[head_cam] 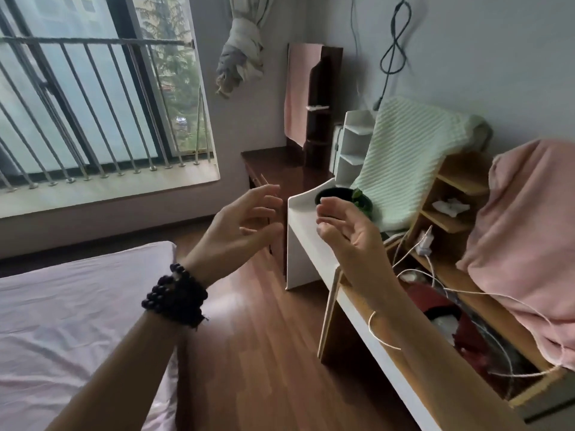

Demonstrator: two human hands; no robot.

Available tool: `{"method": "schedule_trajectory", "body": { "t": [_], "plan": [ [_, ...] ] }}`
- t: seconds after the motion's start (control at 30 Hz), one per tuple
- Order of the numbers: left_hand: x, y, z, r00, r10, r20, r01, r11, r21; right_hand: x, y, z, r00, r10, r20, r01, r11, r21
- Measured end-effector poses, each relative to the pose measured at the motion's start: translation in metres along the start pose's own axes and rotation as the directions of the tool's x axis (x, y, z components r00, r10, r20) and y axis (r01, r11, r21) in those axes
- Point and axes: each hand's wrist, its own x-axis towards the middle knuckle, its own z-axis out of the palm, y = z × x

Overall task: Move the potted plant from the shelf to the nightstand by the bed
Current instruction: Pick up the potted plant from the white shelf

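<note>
A small potted plant (pixel 348 195) in a black pot with a few green leaves stands on the far end of the white shelf (pixel 306 219). My right hand (pixel 345 231) hovers just in front of the pot, fingers curled and apart, holding nothing and covering the pot's near side. My left hand (pixel 245 225) is raised to the left of the shelf end, fingers spread, empty; dark bead bracelets circle its wrist. A dark wooden nightstand (pixel 273 163) stands behind the shelf near the window. The bed (pixel 71 312) with a pink sheet lies at lower left.
A white ribbed cloth (pixel 404 157) drapes behind the pot. A wooden cubby rack (pixel 457 197), white cables (pixel 435 275) and a pink cloth (pixel 529 237) crowd the right. A white organiser (pixel 351 144) stands past the pot. Wood floor runs between bed and shelf.
</note>
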Motion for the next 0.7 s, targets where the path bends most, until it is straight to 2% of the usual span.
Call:
{"method": "schedule_trajectory", "body": {
  "t": [0.23, 0.33, 0.47, 0.7],
  "plan": [
    [0.125, -0.071, -0.037, 0.988, 0.036, 0.151, -0.022, 0.996, -0.091, 0.105, 0.018, 0.035, 0.991, 0.026, -0.130, -0.032, 0.998, -0.051],
    [0.155, -0.091, -0.043, 0.982, 0.050, 0.182, -0.032, 0.994, -0.103, 0.135, 0.027, 0.042, 0.989, 0.040, -0.143, -0.051, 0.996, -0.074],
    [0.211, -0.127, -0.054, 0.976, 0.061, 0.209, -0.042, 0.994, -0.097, 0.190, 0.051, 0.058, 0.987, 0.036, -0.156, -0.051, 0.994, -0.092],
    [0.326, -0.174, -0.058, 0.950, 0.080, 0.301, -0.067, 0.996, -0.054, 0.293, 0.107, 0.061, 0.958, 0.029, -0.286, -0.045, 0.998, -0.049]
  ]
}}
